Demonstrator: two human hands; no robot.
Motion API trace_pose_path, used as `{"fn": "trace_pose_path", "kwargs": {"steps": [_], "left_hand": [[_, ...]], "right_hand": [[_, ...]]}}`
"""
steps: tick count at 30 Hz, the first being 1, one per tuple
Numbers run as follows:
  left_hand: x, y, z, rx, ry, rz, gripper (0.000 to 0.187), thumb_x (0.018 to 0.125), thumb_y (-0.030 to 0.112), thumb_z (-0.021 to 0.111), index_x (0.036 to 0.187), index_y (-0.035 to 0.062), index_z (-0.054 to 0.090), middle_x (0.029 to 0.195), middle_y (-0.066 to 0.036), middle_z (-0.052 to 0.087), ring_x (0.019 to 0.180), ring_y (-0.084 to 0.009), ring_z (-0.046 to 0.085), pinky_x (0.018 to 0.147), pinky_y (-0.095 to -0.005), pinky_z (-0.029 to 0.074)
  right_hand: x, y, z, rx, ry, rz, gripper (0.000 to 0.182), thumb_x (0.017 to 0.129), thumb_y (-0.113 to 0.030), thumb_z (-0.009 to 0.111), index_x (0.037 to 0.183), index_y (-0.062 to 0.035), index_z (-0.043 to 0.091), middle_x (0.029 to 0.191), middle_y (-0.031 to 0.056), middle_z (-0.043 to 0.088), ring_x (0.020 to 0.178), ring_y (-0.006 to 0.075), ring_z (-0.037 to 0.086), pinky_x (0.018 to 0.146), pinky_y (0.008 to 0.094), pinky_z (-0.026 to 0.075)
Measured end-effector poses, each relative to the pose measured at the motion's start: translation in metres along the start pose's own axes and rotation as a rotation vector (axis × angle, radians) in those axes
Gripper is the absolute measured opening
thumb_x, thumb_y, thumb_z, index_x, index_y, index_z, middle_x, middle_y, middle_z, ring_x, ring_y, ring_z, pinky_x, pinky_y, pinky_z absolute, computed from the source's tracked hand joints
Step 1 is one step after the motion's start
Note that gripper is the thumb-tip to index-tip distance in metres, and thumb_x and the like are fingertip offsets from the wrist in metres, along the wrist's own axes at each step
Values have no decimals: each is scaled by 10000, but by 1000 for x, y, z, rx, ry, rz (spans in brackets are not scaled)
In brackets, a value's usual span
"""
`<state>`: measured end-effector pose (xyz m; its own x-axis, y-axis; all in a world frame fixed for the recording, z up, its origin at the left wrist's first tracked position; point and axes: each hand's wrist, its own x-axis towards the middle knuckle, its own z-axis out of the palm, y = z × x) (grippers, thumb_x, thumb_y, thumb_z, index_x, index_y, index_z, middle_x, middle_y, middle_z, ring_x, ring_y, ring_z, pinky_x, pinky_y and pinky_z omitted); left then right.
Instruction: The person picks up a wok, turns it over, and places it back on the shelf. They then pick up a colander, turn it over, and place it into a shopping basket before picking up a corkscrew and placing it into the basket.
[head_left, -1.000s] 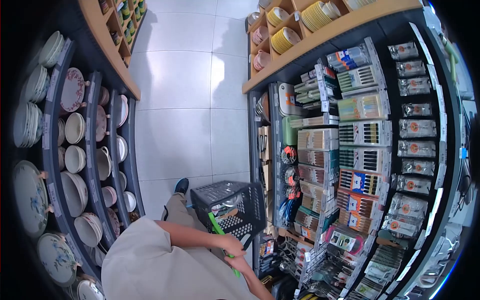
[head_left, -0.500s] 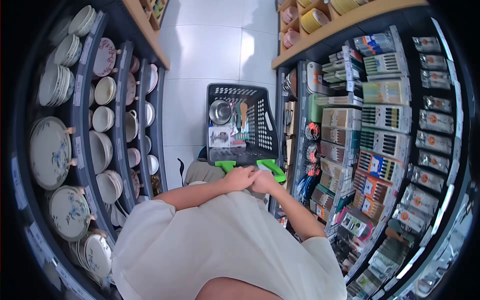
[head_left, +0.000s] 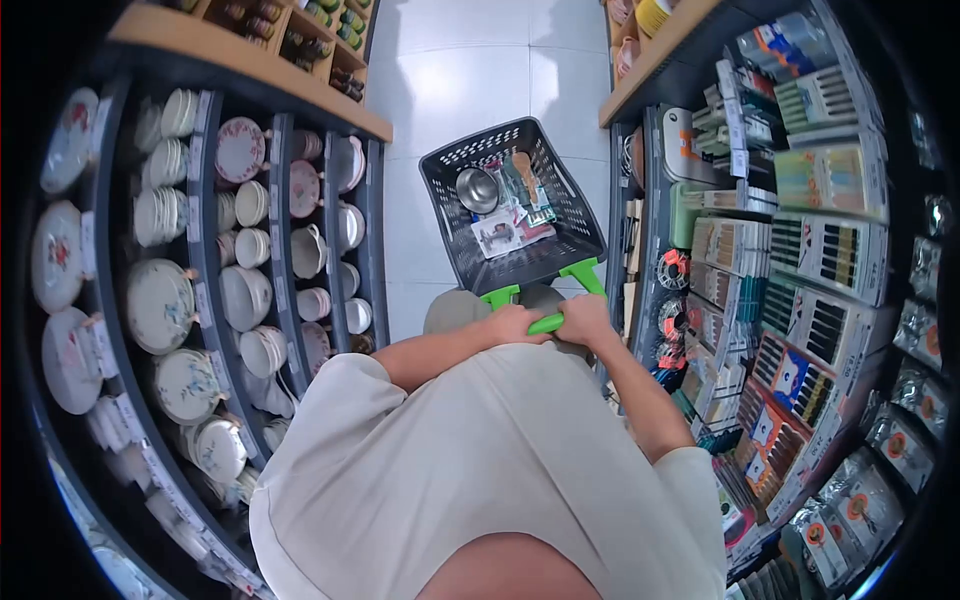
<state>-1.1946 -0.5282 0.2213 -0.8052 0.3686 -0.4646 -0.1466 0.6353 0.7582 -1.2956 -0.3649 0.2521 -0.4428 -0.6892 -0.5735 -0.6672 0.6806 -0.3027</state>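
Fingers wrapped round the green handle (head_left: 547, 324) of a dark plastic basket (head_left: 520, 268), my left hand (head_left: 518, 324) and my right hand (head_left: 586, 322) are both closed, a short stretch of the green bar showing between them. The basket is tilted slightly in front of my legs. In it lie a round metal bowl (head_left: 477, 190), a brown wooden-looking utensil (head_left: 525, 178), a white printed package (head_left: 497, 235) and a small green-and-white packet (head_left: 541, 213).
Shelves of plates and bowls (head_left: 160, 306) line the left side. On the right stand racks of packaged chopsticks (head_left: 813, 310) and other utensils. Wooden shelving (head_left: 340, 95) rises further ahead on both sides of the tiled aisle (head_left: 460, 90).
The basket has turned and tilted, its far end swinging left. My hands, earlier together, are now a little apart with the green bar visible between them. The view has shifted over the shelves.
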Motion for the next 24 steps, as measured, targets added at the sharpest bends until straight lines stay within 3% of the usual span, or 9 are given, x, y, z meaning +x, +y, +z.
{"fn": "trace_pose_path", "kwargs": {"steps": [1,4,5,8,9,15,19,24], "left_hand": [[10,1,0,7,16,-20,442,718,492,598,1033,184,629,756,-174,636,655,-371,600,646,-468,483],[31,14,-22,72,132,45,427,700,487,611,969,157,650,724,-170,631,660,-373,603,641,-468,484],[39,0,-26,157,61,35,423,688,485,619,989,191,659,722,-161,632,656,-355,607,628,-462,482],[37,0,-69,137,13,48,386,661,494,634,799,134,659,684,-158,618,636,-334,604,604,-452,473],[39,-7,-85,221,9,61,393,650,497,640,726,111,645,668,-155,611,629,-332,600,596,-446,470],[62,-31,-153,437,139,109,414,596,478,683,626,79,575,643,-146,605,622,-347,592,558,-423,473],[92,-40,-196,437,242,70,439,598,479,702,617,59,574,620,-162,593,617,-354,594,570,-416,487],[139,-69,-235,340,349,41,456,623,516,686,772,85,678,662,-154,626,619,-332,616,588,-410,505]], "right_hand": [[0,9,-2,39,36,12,243,623,-339,599,677,-119,688,671,126,643,657,288,643,598,410,496],[2,29,-7,148,142,61,234,648,-319,580,704,-121,692,687,128,649,666,287,648,591,418,499],[2,26,-8,183,169,85,228,659,-309,573,714,-123,694,694,130,651,670,287,650,589,421,501],[30,23,19,264,181,156,213,700,-291,558,745,-137,698,710,141,653,681,298,654,593,436,510],[43,20,19,290,200,116,211,704,-298,560,743,-143,698,724,145,654,677,304,653,601,439,513],[87,9,-27,319,349,-22,250,691,-335,586,729,-104,675,696,165,645,634,321,643,604,432,514],[125,20,-69,267,423,15,276,659,-351,609,717,-89,671,672,167,638,639,319,642,617,427,514],[189,54,-125,149,328,-1,238,641,-311,593,696,-99,686,691,150,651,656,305,653,626,426,519]]}}
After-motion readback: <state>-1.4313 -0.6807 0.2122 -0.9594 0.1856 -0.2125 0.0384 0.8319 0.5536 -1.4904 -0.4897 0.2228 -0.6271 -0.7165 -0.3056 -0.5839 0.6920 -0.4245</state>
